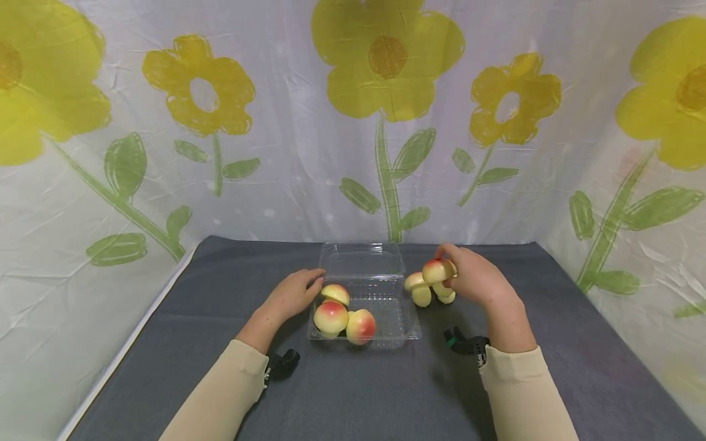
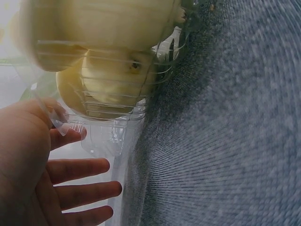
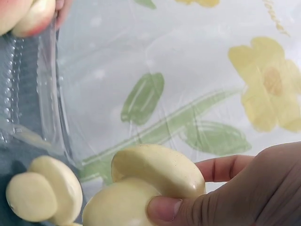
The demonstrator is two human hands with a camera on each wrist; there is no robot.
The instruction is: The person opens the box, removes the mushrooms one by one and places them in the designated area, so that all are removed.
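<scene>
My right hand [image 1: 477, 275] pinches a mushroom [image 1: 437, 270] with a red and yellow cap, to the right of a clear plastic clamshell box [image 1: 388, 309]. In the right wrist view, the thumb presses on the pale stem of this mushroom [image 3: 117, 202]. Below it on the cloth, close by the box, lies another mushroom [image 1: 421, 296]. Three mushrooms [image 1: 331, 315] sit in the left part of the box. My left hand [image 1: 292, 295] is at the box's left rim, its fingers extended and apart in the left wrist view.
The box's lid [image 1: 361, 258] is tipped open toward the back. A dark grey cloth [image 1: 358, 392] covers the table. Behind and at both sides hangs a white curtain [image 1: 287, 153] with painted yellow flowers. Black wrist devices [image 1: 466, 344] project from the sleeves.
</scene>
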